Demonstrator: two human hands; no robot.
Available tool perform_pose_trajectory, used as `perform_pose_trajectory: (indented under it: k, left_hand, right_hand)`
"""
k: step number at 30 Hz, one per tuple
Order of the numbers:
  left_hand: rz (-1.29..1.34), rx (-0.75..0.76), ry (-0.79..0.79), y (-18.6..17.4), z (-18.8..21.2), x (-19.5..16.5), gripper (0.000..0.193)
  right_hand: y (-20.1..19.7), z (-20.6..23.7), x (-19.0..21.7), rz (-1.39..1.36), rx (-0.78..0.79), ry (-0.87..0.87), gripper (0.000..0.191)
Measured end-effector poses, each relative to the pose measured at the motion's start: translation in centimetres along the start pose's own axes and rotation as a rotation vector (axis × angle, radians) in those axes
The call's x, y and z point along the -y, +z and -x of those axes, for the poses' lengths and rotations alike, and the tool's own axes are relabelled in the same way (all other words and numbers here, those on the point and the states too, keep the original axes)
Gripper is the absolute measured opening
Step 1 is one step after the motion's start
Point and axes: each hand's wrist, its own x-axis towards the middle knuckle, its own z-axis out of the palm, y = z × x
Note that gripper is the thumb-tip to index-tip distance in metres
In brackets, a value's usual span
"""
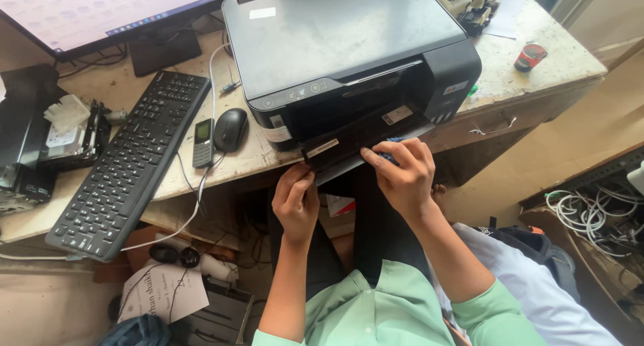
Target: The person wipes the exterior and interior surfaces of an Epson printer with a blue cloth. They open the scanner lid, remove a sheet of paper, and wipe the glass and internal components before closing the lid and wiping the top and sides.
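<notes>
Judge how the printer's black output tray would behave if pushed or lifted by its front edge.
The tray looks like thin plastic, so it would probably flex and feel light. It juts past the desk edge unsupported, so it might snap under hard pressure. Both hands, left and right, grip its edge.

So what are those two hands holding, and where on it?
Both hands grip the printer's black output tray at its front edge: left hand near the left corner, right hand further right.
</notes>
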Motion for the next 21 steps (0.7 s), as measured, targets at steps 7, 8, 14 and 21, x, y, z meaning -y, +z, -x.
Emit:
perform_pose_trajectory:
  k: [7, 8, 14, 21]
  left_hand:
    - [0.010, 0.003, 0.000, 0.5, -0.4, 0.3, 0.023]
    - [0.015, 0.004, -0.002, 0.5, -0.3, 0.4, 0.023]
    - [0.003, 0.012, -0.025, 0.8, 0.0, 0.7, 0.021]
    - [0.002, 0.011, -0.026, 1.1, -0.1, 1.3, 0.021]
  right_hand:
    - [0.8, -0.1, -0.3, -0.062, -0.019, 0.044, 0.037]
    - [1.0, 0.0, -0.3, -0.063, -0.022, 0.043, 0.037]
    - [1.7, -0.3, -0.6, -0.062, -0.033, 0.045, 0.034]
    - [2.1, 0.2, -0.9, -0.036, -0.033, 0.026, 0.035]
